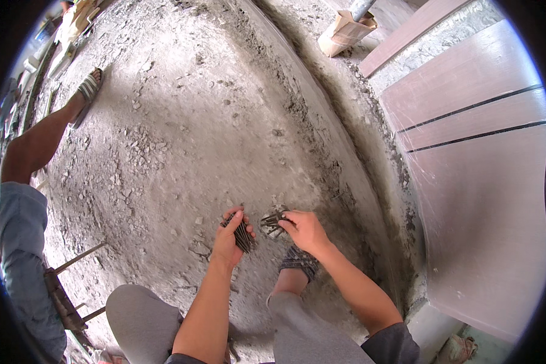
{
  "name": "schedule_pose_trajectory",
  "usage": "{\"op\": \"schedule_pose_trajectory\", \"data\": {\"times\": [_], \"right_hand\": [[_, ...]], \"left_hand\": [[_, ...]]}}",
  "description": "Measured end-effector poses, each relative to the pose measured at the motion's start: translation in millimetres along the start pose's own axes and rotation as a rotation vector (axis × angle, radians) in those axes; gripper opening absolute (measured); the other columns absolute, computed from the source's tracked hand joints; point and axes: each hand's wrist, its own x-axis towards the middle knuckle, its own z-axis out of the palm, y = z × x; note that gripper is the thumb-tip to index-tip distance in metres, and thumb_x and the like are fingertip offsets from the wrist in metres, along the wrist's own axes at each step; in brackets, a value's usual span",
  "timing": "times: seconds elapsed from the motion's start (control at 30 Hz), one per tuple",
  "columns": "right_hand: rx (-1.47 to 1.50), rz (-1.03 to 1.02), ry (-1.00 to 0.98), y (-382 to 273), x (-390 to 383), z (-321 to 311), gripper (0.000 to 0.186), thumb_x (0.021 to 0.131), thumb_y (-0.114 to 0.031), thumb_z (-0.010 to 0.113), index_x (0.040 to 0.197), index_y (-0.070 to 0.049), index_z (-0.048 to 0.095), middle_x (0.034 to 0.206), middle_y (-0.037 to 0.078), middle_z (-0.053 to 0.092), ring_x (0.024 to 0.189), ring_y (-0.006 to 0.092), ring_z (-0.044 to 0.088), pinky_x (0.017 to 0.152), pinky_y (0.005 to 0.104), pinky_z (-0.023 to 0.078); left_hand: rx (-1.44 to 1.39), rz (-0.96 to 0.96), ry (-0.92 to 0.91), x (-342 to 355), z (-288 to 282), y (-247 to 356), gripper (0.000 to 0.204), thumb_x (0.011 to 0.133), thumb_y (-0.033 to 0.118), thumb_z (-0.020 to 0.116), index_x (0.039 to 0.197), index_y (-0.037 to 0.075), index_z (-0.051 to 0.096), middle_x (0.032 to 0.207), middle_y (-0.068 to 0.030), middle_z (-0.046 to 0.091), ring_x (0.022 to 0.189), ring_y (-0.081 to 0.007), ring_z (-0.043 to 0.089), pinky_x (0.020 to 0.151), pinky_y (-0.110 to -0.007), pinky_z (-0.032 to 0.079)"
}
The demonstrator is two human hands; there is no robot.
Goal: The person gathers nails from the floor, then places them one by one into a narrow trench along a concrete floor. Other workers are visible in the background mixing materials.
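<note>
My left hand [232, 233] is closed round a bundle of thin dark rods that look like long nails [244, 238], their ends sticking out below the fingers. Just to its right, my right hand [300, 227] has thumb and fingers pinched on a few similar dark nails [272, 222], with something pale under or behind them that I cannot make out clearly. Beneath both hands is dusty grey concrete floor [164, 182]. My sandaled or shod right foot [297, 262] shows just below my right hand.
At the left, another person's bare leg and striped sandal [88, 91] stand beside metal bars [79, 258]. A raised edge and groove [340, 127] run diagonally. Pale pinkish boards [479, 218] lean at the right. A torn paper sack with a pipe [340, 39] stands at the back.
</note>
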Motion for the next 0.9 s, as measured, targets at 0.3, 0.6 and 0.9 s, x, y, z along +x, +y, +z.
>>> {"op": "schedule_pose_trajectory", "data": {"times": [0.3, 0.6, 0.9], "right_hand": [[0.898, 0.335, -0.157, -43.1, -18.6, -33.4, 0.019, 0.093, -0.012, 0.06, 0.104, 0.003, 0.066, 0.086, 0.006, 0.071, 0.077, 0.0105, 0.066, 0.065, 0.0248, 0.052], [0.67, 0.28, -0.083, -63.8, -15.8, -61.5, 0.019, 0.092, -0.006, 0.059, 0.108, 0.005, 0.063, 0.09, 0.008, 0.07, 0.079, 0.0125, 0.068, 0.061, 0.0229, 0.051], [0.844, 0.436, -0.023, -50.9, -18.3, -69.3, 0.016, 0.093, -0.008, 0.06, 0.101, 0.005, 0.062, 0.083, 0.009, 0.068, 0.073, 0.0137, 0.067, 0.058, 0.0251, 0.051]], "left_hand": [[0.087, -0.157, -0.137, -0.4, 51.3, 6.8, 0.043, 0.098, 0.042, 0.045, 0.116, 0.003, 0.054, 0.087, -0.0091, 0.061, 0.071, -0.0215, 0.061, 0.061, -0.038, 0.052], [0.084, -0.206, -0.209, 3.5, 82.5, -7.8, 0.048, 0.099, 0.046, 0.042, 0.114, 0.002, 0.054, 0.076, -0.0055, 0.06, 0.059, -0.0157, 0.058, 0.048, -0.03, 0.048], [0.144, -0.167, -0.256, 5.4, 97.5, -20.9, 0.036, 0.1, 0.035, 0.047, 0.115, 0.004, 0.054, 0.08, -0.0032, 0.058, 0.066, -0.0124, 0.056, 0.056, -0.028, 0.048]]}}
